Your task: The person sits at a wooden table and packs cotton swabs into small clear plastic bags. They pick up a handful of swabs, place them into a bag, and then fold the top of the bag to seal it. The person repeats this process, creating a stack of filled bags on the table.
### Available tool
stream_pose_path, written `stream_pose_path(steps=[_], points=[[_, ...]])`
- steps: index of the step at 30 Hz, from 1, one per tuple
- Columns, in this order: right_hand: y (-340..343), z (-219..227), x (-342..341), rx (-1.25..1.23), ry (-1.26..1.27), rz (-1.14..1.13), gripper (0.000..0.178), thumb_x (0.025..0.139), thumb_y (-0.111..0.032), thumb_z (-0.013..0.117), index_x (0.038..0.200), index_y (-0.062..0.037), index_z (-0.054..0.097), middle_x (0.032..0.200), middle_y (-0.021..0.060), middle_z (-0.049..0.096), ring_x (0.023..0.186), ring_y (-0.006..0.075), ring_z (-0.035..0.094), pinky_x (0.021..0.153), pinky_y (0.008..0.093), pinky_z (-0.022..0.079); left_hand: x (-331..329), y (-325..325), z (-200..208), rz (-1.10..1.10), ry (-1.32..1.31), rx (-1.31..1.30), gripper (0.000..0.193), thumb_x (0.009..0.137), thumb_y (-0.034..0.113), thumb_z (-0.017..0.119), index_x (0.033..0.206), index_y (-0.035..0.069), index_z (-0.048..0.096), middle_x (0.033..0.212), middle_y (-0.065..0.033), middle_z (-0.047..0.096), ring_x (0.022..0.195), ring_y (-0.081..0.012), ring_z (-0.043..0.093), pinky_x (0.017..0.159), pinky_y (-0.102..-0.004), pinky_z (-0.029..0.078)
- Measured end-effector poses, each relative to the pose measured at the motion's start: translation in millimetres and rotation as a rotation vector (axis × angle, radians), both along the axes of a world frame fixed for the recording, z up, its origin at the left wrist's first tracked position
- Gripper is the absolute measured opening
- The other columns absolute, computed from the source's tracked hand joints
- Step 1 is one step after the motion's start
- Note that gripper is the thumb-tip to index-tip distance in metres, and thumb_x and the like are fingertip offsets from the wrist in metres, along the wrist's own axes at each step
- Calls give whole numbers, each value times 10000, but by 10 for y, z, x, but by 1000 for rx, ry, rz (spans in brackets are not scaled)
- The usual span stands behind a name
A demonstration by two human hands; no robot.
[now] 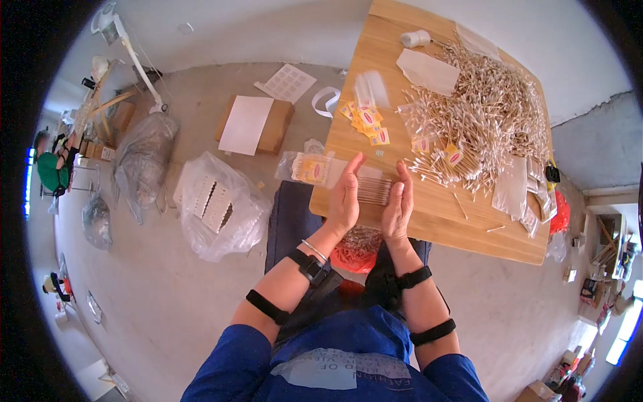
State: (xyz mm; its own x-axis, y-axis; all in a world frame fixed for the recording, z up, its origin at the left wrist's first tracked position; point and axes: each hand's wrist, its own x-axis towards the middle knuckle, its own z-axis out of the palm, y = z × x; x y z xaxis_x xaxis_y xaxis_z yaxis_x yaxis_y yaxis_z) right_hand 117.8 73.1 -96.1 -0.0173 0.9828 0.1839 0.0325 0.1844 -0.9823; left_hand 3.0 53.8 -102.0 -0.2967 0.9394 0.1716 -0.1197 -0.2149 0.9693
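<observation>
A neat row of cotton swabs [373,191] lies near the front edge of the wooden table, between my two hands. My left hand [345,199] stands on edge at the swabs' left ends, its fingers stretched out. On the other side, my right hand [398,206] is upright too, fingers extended, close against the right tips. Whether both palms press on the row I cannot tell. Left of my left hand sits a clear bag of cotton swabs [311,168] with a yellow card in it. Several yellow cards [367,122] are spread farther back.
A large heap of loose cotton swabs [492,100] covers the table's right side, with clear bags [512,187] at its edge. A white roll [415,38] stands at the back. On the floor at left are a cardboard box [278,127] and a plastic bag with white trays [221,208].
</observation>
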Motion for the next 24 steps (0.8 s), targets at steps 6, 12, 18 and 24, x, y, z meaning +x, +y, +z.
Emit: stream_pose_path(steps=[6, 12, 18, 24], points=[[-43, 11, -55, 10, -43, 93, 565, 1033, -359, 335, 1406, 65, 345, 1499, 223, 321, 1422, 334, 251, 1158, 411, 192, -56, 24, 0, -80, 55, 7, 691, 1020, 502, 292, 1411, -65, 354, 1427, -207, 419, 1356, -267, 369, 1120, -351, 268], [-107, 57, 177, 300, -967, 251, 722, 950, -431, 474, 1433, 70, 281, 1524, 254, 229, 1442, 369, 175, 1172, 466, 166, -85, 41, 7, -77, -170, -33, 767, 993, 574, 270, 1452, -42, 273, 1496, -209, 314, 1420, -266, 253, 1178, -379, 144], [-146, 104, 126, 355, -1300, 335, 869, 871, -551, 519, 1418, 87, 298, 1522, 247, 239, 1437, 358, 198, 1171, 467, 172, -112, 61, 8, -168, -212, -21, 781, 989, 580, 270, 1461, -42, 240, 1511, -234, 269, 1443, -280, 197, 1191, -394, 88], [-163, 56, 88, 381, -1299, 301, 858, 870, -542, 530, 1406, 93, 316, 1511, 255, 257, 1430, 381, 205, 1168, 470, 178, -107, 60, -41, -180, -136, 20, 783, 992, 571, 278, 1453, -61, 244, 1506, -237, 278, 1434, -278, 224, 1188, -391, 119]])
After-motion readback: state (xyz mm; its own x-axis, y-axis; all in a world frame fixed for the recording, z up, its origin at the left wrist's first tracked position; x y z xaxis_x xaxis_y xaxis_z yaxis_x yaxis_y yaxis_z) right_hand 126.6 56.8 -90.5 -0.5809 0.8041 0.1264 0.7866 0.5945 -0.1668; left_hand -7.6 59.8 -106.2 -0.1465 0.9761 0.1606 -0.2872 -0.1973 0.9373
